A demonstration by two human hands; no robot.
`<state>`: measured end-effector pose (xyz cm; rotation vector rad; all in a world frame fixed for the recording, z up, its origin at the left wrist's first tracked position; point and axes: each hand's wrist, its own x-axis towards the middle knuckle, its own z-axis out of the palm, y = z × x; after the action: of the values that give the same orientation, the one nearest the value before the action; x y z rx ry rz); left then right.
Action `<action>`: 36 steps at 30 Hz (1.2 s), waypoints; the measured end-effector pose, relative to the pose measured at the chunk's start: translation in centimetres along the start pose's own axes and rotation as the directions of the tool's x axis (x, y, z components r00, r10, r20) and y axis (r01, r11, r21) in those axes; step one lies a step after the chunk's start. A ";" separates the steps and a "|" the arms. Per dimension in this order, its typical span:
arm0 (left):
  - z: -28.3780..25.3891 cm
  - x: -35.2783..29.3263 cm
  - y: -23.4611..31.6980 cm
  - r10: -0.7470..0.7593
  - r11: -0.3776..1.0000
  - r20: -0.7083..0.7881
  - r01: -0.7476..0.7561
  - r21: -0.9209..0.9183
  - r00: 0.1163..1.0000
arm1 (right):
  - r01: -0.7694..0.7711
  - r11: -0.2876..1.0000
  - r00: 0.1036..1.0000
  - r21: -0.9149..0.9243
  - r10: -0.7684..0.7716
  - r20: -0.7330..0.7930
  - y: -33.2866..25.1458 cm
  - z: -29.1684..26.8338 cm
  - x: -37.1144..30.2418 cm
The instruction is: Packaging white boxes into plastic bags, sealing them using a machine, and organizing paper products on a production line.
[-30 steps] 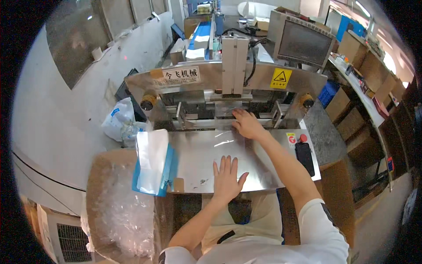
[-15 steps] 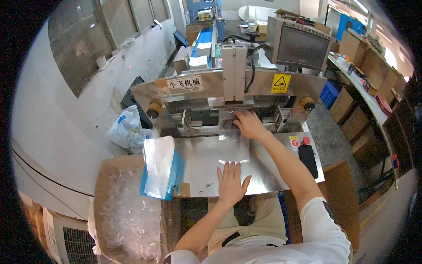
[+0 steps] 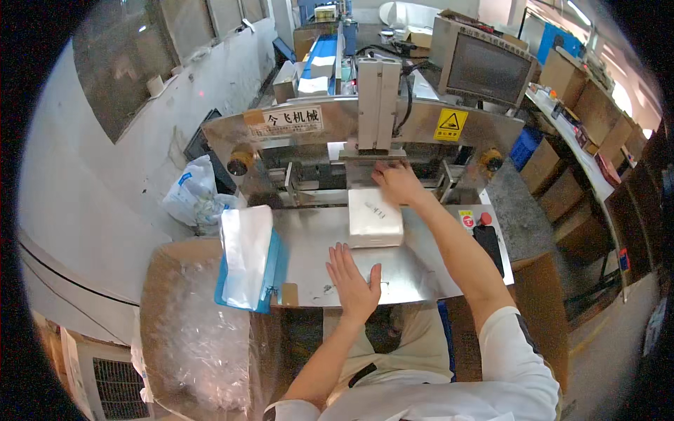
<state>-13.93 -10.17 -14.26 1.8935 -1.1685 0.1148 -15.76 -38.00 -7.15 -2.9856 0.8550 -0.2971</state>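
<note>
- Under both hands I have the steel worktop (image 3: 309,238); it looks slick, so I judge the load would slide on it easily.
- The white rectangular pack (image 3: 375,219) lies flat just beyond the left hand and on the near side of the right. I judge it light and soft, liable to dent, with a slippery skin; I'd take it by its two long sides, palms flat, rather than pinch a corner.
- It looks block-shaped, its top smooth and pale, its near face creased and shiny.
- The left hand (image 3: 354,284) is spread wide, holding nothing, its fingertips beside the pack's near left corner; I can't tell whether they touch.
- The right hand (image 3: 395,182) reaches over the pack's far end; I can't tell whether its fingers grip anything.
- Smallest, dark marks (image 3: 375,210) sit atop the pack, just nearer than the right hand.
</note>
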 end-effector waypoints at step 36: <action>-1.0 7.7 -1.0 -0.386 0.550 0.356 0.522 -0.652 0.851 | -0.110 0.011 0.935 0.994 0.340 0.100 -5.8 1.7 -16.8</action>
<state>-8.57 -14.51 -10.53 1.3990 -0.6130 -0.7378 -26.41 -24.25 -11.39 -1.3978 0.6387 -0.7561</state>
